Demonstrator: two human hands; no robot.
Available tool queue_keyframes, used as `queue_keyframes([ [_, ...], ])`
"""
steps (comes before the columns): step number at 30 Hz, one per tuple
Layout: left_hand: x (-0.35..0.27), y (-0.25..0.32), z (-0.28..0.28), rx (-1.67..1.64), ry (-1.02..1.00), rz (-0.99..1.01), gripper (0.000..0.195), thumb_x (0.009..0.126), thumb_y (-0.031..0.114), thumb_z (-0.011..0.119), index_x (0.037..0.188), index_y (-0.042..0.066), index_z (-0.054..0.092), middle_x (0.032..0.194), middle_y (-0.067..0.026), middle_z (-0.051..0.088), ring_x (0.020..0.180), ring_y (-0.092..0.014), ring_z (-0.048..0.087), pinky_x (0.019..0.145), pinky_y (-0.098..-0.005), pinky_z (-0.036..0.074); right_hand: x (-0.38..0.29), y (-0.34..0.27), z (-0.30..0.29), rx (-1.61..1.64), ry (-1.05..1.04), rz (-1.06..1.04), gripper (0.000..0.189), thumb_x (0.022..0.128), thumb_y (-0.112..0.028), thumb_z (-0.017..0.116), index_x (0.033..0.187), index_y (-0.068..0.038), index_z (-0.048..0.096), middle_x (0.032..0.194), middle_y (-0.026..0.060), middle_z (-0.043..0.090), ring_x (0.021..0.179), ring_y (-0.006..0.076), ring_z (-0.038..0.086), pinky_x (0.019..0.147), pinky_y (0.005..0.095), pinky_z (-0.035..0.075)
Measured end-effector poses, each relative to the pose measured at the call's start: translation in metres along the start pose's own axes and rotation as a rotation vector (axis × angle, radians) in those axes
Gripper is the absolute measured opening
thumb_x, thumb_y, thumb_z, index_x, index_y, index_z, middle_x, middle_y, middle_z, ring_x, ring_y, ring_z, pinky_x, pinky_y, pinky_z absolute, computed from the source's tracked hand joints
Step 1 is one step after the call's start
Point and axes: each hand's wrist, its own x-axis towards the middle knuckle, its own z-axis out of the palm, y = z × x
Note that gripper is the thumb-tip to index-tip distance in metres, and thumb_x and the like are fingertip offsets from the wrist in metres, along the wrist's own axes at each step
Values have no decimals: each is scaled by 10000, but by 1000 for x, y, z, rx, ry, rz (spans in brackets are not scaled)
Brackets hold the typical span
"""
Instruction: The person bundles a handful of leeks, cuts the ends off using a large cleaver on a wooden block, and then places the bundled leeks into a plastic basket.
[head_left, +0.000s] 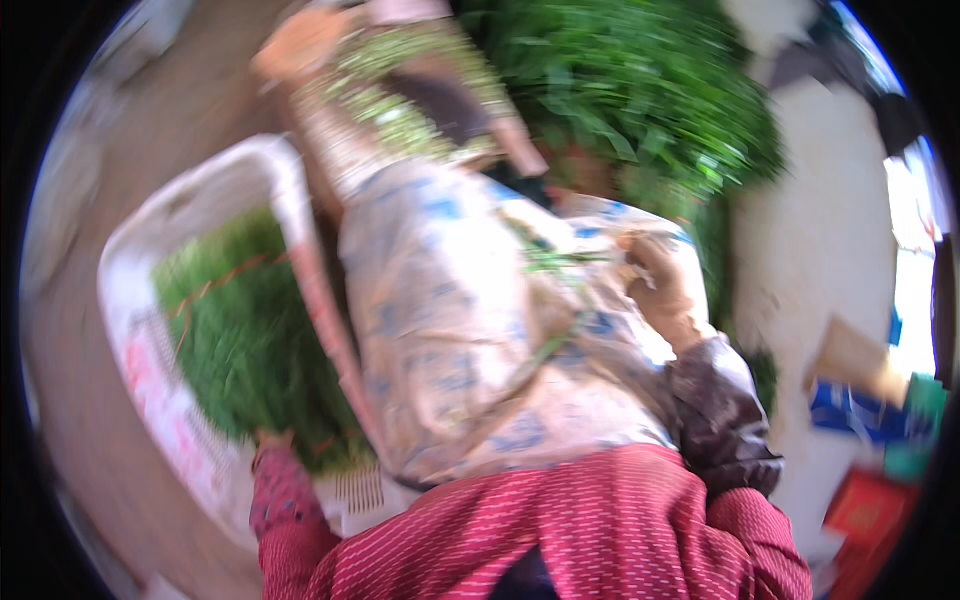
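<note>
A white plastic basket (116, 270) stands at the left with green leafy bundles (255, 345) in it, tied with orange string. My left hand (274, 439) is at the near end of those bundles, its fingers mostly hidden, so its grip cannot be told. My right hand (660, 281) rests over the patterned plastic sheet (450, 315) on my lap, fingers curled; whether it holds something is too blurred to tell. Loose green stalks (559, 345) lie across the sheet between my hands. Both forearms wear sleeve covers.
A large heap of long green leaves (630, 90) lies at the top right. Beyond my knees is a blurred container with cut pale green pieces (382, 112). A pale wall or floor surface (810, 232) runs along the right, with blue, green and red containers (870, 502) at the lower right.
</note>
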Motion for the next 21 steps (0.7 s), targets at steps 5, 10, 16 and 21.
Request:
queue_keyframes([
  [5,48,87,-49,43,-10,-178,1023,785,315,803,1547,31,184,1502,-272,370,1364,-422,414,1124,-476,376,-84,91,3,-221,275,504,238,860,-71,703,1087,-51,637,1045,147,678,925,302,679,814,369,534],
  [10,42,176,-99,4,103,-333,1059,776,310,806,1560,38,148,1517,-279,345,1407,-420,354,1152,-480,340,-168,129,-10,-154,-70,1048,396,871,-203,728,1239,-78,653,1174,161,691,1069,309,676,904,351,537],
  [16,-6,328,-166,24,441,73,1064,764,216,802,1570,69,123,1477,-290,388,1407,-419,359,1157,-483,325,-213,168,59,218,-269,964,425,838,-347,729,1166,-78,702,1076,168,728,982,305,693,855,370,519],
  [21,-55,415,-188,-26,653,733,962,787,88,746,1572,80,190,1545,-255,334,1441,-395,320,1191,-456,269,-225,173,91,317,-337,936,417,835,-387,717,1135,-97,722,1059,178,727,974,321,694,845,396,521],
])
